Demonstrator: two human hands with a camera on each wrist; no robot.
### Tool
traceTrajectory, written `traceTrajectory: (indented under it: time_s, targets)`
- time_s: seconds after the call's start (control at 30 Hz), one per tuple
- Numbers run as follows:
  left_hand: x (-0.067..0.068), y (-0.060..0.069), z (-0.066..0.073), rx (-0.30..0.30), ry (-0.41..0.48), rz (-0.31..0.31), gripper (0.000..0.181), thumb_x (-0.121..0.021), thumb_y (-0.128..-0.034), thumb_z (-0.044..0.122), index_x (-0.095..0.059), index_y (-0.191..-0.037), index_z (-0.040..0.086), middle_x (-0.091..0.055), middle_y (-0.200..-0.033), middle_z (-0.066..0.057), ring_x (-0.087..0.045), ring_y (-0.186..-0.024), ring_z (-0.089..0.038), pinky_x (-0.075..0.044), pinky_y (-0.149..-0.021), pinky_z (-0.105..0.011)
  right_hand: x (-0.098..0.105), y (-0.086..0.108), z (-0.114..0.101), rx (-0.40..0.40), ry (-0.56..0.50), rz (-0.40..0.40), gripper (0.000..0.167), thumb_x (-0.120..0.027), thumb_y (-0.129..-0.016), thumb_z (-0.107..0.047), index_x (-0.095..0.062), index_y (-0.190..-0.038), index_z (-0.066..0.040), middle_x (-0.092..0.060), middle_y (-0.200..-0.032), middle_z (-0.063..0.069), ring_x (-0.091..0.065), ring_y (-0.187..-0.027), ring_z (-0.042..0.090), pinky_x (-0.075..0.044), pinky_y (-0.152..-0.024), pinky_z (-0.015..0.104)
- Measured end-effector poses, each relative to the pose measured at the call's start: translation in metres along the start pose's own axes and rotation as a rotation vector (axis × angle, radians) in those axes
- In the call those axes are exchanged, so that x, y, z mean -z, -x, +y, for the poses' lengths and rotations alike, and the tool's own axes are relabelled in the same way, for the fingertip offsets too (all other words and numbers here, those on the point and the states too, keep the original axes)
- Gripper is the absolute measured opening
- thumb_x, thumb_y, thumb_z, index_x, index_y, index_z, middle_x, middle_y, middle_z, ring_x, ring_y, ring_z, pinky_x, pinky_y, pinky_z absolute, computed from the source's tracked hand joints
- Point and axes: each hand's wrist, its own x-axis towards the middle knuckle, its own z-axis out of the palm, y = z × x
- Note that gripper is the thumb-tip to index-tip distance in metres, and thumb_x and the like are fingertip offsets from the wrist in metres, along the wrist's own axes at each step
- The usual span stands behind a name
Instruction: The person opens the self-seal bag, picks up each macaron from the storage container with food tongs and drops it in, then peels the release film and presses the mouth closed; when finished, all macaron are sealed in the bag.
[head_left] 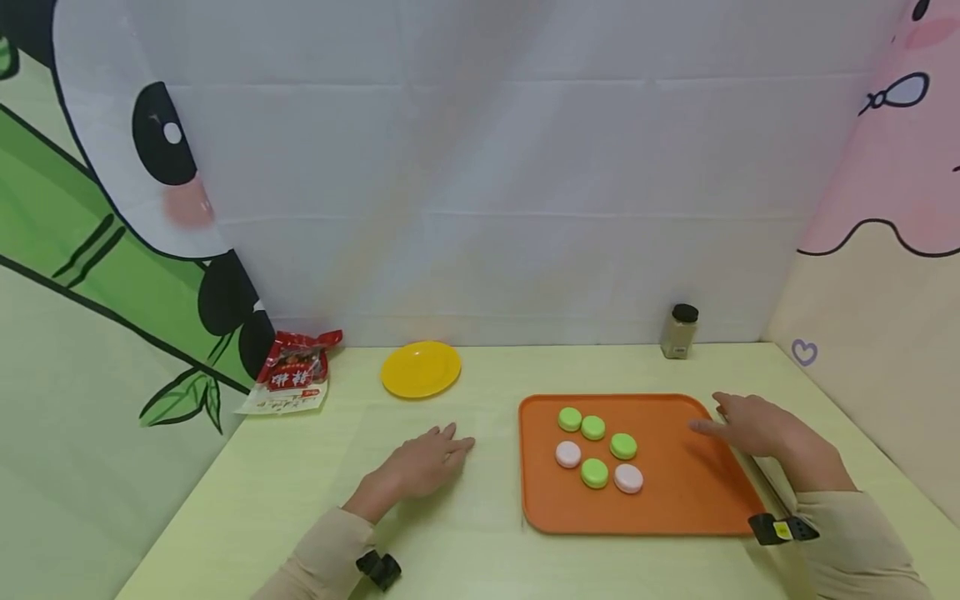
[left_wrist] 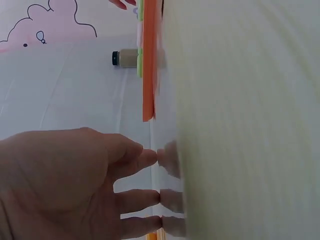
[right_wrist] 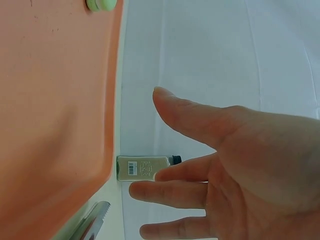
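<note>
My left hand (head_left: pixel 429 462) rests its fingertips on the table, left of the orange tray (head_left: pixel 697 500), with relaxed fingers and nothing held. Over the tray's right edge hovers my right hand (head_left: pixel 757 423), its fingers spread and empty. Beneath and beside it, a long metal utensil (head_left: pixel 772 483) lies along the tray's right side. In the right wrist view one toothed end of this utensil (right_wrist: pixel 95 220) shows; its full shape is hidden. Several green macarons (head_left: pixel 623 446) and two pale pink macarons (head_left: pixel 628 478) sit on the left half of the tray.
A yellow plate (head_left: pixel 421 369) lies at the back of the table, right of a red and white snack bag (head_left: pixel 292 372). At the back right stands a seasoning bottle (head_left: pixel 679 333) with a black cap. A printed cloth (head_left: pixel 487 167) hangs behind the table.
</note>
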Motion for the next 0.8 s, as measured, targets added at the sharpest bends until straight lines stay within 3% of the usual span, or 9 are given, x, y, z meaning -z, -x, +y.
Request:
traceTrajectory:
  time_s: [0.07, 0.2, 0.33, 0.63, 0.8]
  targets:
    - [-0.0013, 0.0008, -0.0010, -0.016, -0.031, 0.006, 0.048, -0.045, -0.1069, 0.036, -0.047, -0.151, 0.018, -0.035, -0.158, -0.018, -0.031, -0.145, -0.040, -0.029, -0.110, -0.067, -0.0006, 0.0003, -0.0003, -0.004, -0.005, -0.005, 0.091, -0.059, -0.097, -0.052, -0.035, -0.135, 0.027, -0.058, -0.120, 0.040, -0.056, -0.112, 0.055, -0.047, -0.092, 0.064]
    - [-0.0036, 0.0036, -0.0016, -0.031, -0.102, -0.037, 0.058, -0.047, -0.1051, 0.043, -0.035, -0.157, 0.020, -0.021, -0.163, -0.019, -0.025, -0.147, -0.041, -0.025, -0.111, -0.068, -0.0009, 0.0004, -0.0005, -0.011, -0.007, -0.007, 0.091, -0.060, -0.096, -0.053, -0.036, -0.135, 0.026, -0.058, -0.121, 0.040, -0.056, -0.113, 0.055, -0.047, -0.091, 0.064]
    - [-0.0029, 0.0066, 0.0008, -0.026, -0.123, -0.070, 0.056, -0.043, -0.1064, 0.044, -0.033, -0.158, 0.024, -0.012, -0.166, -0.017, -0.021, -0.148, -0.041, -0.022, -0.112, -0.068, -0.0023, -0.0012, -0.0010, -0.011, 0.005, -0.007, 0.092, -0.059, -0.096, -0.055, -0.037, -0.135, 0.025, -0.058, -0.122, 0.038, -0.055, -0.114, 0.055, -0.046, -0.092, 0.064]
    - [-0.0036, 0.0032, 0.0037, -0.012, -0.171, 0.016, 0.046, -0.045, -0.1074, 0.033, -0.044, -0.153, 0.028, -0.032, -0.160, -0.015, -0.033, -0.143, -0.039, -0.031, -0.105, -0.070, -0.0059, -0.0032, -0.0028, -0.035, 0.003, -0.028, 0.096, -0.059, -0.093, -0.059, -0.037, -0.136, 0.024, -0.055, -0.126, 0.040, -0.052, -0.117, 0.057, -0.044, -0.094, 0.066]
    - [-0.0033, 0.0022, -0.0010, -0.001, -0.132, 0.030, 0.045, -0.039, -0.1086, 0.036, -0.045, -0.152, 0.029, -0.037, -0.158, -0.013, -0.035, -0.142, -0.037, -0.031, -0.105, -0.070, -0.0043, -0.0042, -0.0025, -0.021, 0.016, -0.016, 0.094, -0.059, -0.094, -0.058, -0.038, -0.135, 0.024, -0.057, -0.123, 0.039, -0.054, -0.114, 0.055, -0.046, -0.092, 0.065]
